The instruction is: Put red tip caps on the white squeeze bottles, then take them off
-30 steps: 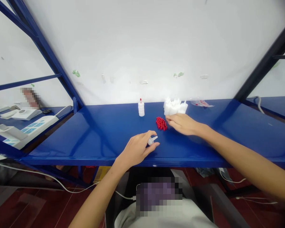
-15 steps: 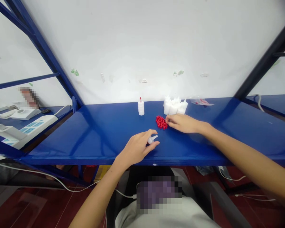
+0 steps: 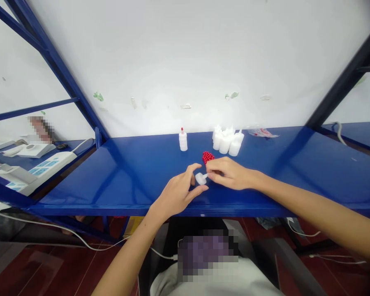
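Note:
My left hand [image 3: 185, 187] is curled around a small white squeeze bottle [image 3: 200, 179] just above the front part of the blue table. Its thumb and forefinger stand apart on either side of the bottle's shoulder, and the lower fingers are hidden. The nozzle points right, towards my right hand [image 3: 226, 172]. Those right fingertips are pinched together at the nozzle's tip; whatever is between them is too small to make out. Just behind lies a pile of small red caps [image 3: 207, 157], partly covered by the right hand.
A white bottle with a red tip [image 3: 183, 140] stands upright near the wall. Several white bottles [image 3: 224, 144] with bare nozzles are grouped to its right. Beyond them lies a clear plastic bag [image 3: 262, 132]. A power strip [image 3: 46, 168] is at the left, past the blue frame [image 3: 61, 74].
My right hand has moved from the red caps down and left to the bottle's nozzle. My left hand stays about where it was, with the bottle now turned slightly.

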Action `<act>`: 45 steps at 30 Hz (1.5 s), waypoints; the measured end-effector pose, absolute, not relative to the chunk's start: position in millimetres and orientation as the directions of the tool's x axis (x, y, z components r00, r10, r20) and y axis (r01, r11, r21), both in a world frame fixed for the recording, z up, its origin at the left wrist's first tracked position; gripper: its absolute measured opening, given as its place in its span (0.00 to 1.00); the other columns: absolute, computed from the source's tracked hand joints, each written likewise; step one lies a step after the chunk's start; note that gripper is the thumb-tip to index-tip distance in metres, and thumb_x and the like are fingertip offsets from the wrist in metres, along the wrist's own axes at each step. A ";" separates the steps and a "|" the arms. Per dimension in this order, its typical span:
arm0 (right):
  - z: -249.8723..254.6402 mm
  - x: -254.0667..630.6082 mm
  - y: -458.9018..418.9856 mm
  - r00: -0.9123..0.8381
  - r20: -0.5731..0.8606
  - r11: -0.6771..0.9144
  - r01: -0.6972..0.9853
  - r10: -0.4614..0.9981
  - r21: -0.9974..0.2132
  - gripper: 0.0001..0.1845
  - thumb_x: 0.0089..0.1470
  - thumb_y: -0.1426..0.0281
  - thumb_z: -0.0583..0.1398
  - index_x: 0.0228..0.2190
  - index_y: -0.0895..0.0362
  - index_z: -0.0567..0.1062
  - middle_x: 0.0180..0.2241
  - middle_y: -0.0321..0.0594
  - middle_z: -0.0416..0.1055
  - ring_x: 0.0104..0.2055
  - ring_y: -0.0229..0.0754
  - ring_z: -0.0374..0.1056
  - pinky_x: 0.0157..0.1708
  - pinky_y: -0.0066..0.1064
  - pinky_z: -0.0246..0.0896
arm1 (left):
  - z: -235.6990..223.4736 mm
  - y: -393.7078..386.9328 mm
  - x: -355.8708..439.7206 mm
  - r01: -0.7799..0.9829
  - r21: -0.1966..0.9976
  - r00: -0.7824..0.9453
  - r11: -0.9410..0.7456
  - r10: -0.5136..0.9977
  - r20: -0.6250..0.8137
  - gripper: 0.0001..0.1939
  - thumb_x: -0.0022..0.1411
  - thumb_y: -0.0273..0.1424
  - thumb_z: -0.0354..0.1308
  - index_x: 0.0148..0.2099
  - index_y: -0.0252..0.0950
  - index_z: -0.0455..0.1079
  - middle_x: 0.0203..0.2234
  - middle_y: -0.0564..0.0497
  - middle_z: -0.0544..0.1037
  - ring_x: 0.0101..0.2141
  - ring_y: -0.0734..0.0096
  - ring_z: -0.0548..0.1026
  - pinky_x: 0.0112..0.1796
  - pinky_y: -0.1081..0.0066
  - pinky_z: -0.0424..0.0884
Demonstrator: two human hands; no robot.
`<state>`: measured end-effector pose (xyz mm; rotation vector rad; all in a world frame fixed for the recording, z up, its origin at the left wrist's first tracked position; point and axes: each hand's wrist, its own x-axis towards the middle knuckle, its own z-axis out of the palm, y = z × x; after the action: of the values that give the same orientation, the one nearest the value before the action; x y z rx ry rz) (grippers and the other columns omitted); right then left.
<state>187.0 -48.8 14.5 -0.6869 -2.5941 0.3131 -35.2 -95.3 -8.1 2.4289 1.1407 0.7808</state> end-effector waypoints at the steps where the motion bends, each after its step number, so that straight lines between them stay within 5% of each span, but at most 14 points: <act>1: 18.8 192.8 -45.4 -0.749 0.361 0.830 0.480 0.556 -0.283 0.13 0.60 0.67 0.51 0.25 0.56 0.65 0.23 0.36 0.64 0.25 0.36 0.56 0.28 0.29 0.47 | -8.4 -94.8 -35.2 0.610 0.510 0.489 -0.606 0.795 0.360 0.21 0.69 0.42 0.51 0.60 0.39 0.58 0.32 0.55 0.72 0.31 0.70 0.70 0.36 0.71 0.62; 4: 37.5 221.0 -31.9 -0.575 0.322 0.638 0.758 0.752 -0.136 0.12 0.55 0.67 0.53 0.22 0.56 0.65 0.22 0.37 0.65 0.23 0.37 0.54 0.27 0.31 0.43 | -7.8 -90.8 -38.4 0.674 0.491 0.327 -0.552 0.819 0.472 0.16 0.71 0.39 0.47 0.35 0.36 0.69 0.26 0.54 0.70 0.31 0.71 0.68 0.38 0.69 0.60; 7: 54.9 256.1 -17.9 -0.379 0.221 0.411 0.904 0.899 -0.119 0.15 0.53 0.66 0.54 0.17 0.56 0.62 0.18 0.36 0.61 0.22 0.37 0.53 0.26 0.33 0.41 | -2.1 -76.5 -45.7 0.659 0.573 0.195 -0.487 0.846 0.496 0.27 0.70 0.39 0.46 0.19 0.35 0.57 0.17 0.55 0.63 0.25 0.73 0.64 0.34 0.69 0.59; 9: 61.0 274.9 -10.4 -0.308 0.211 0.346 0.923 0.928 -0.172 0.15 0.51 0.66 0.53 0.17 0.56 0.62 0.18 0.36 0.61 0.22 0.37 0.53 0.26 0.33 0.41 | 5.3 -57.5 -49.5 0.615 0.661 0.152 -0.430 0.887 0.436 0.26 0.70 0.42 0.46 0.20 0.36 0.58 0.15 0.57 0.59 0.21 0.75 0.60 0.29 0.70 0.57; 12: 61.0 288.0 -2.6 -0.256 0.316 0.344 0.900 0.914 -0.267 0.13 0.50 0.67 0.52 0.16 0.56 0.61 0.17 0.35 0.59 0.22 0.36 0.52 0.26 0.33 0.42 | 16.4 -17.3 -48.6 0.584 0.699 0.114 -0.413 0.894 0.432 0.11 0.66 0.40 0.52 0.40 0.37 0.66 0.23 0.57 0.67 0.24 0.74 0.65 0.30 0.72 0.61; 17: 52.0 280.1 4.8 -0.162 0.427 0.310 0.900 0.890 -0.306 0.14 0.50 0.67 0.51 0.16 0.55 0.59 0.17 0.34 0.57 0.23 0.36 0.52 0.26 0.33 0.42 | 9.5 45.8 -33.6 0.642 0.662 0.061 -0.387 0.887 0.459 0.27 0.62 0.38 0.57 0.61 0.37 0.57 0.52 0.39 0.66 0.43 0.64 0.71 0.48 0.62 0.65; 21: 47.5 274.1 9.2 -0.114 0.402 0.243 0.927 0.909 -0.287 0.13 0.51 0.66 0.52 0.18 0.56 0.64 0.20 0.38 0.65 0.25 0.39 0.58 0.25 0.32 0.44 | -9.6 63.4 -26.5 0.580 0.725 0.047 -0.372 0.903 0.427 0.22 0.65 0.37 0.53 0.58 0.36 0.58 0.51 0.38 0.68 0.52 0.59 0.68 0.53 0.59 0.63; 28: 45.5 279.3 9.8 -0.076 0.466 0.246 0.917 0.881 -0.315 0.16 0.55 0.63 0.51 0.20 0.56 0.68 0.21 0.40 0.68 0.25 0.41 0.60 0.26 0.32 0.46 | -7.3 27.3 -42.0 0.540 0.735 0.135 -0.410 0.904 0.405 0.15 0.64 0.35 0.53 0.52 0.37 0.58 0.36 0.49 0.77 0.37 0.66 0.76 0.43 0.65 0.69; 35: 43.6 272.1 5.4 -0.088 0.440 0.218 0.942 0.894 -0.255 0.13 0.55 0.63 0.53 0.28 0.56 0.74 0.27 0.41 0.73 0.29 0.43 0.63 0.26 0.32 0.45 | -0.9 -62.6 -55.7 0.502 0.705 0.278 -0.501 0.865 0.417 0.13 0.64 0.35 0.54 0.50 0.39 0.62 0.38 0.51 0.76 0.38 0.68 0.76 0.42 0.69 0.70; 45: 43.2 270.4 4.8 -0.039 0.443 0.183 0.940 0.896 -0.289 0.14 0.56 0.62 0.53 0.28 0.55 0.73 0.26 0.41 0.73 0.29 0.44 0.64 0.28 0.32 0.46 | -16.8 -81.5 -59.7 0.161 0.947 0.221 -0.278 0.945 0.240 0.14 0.66 0.34 0.49 0.53 0.41 0.61 0.40 0.50 0.72 0.42 0.68 0.73 0.45 0.68 0.69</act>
<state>270.4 4.8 43.2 -1.7171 -1.9374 -0.1087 -59.7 -81.5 -16.8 1.6346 1.0560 1.1468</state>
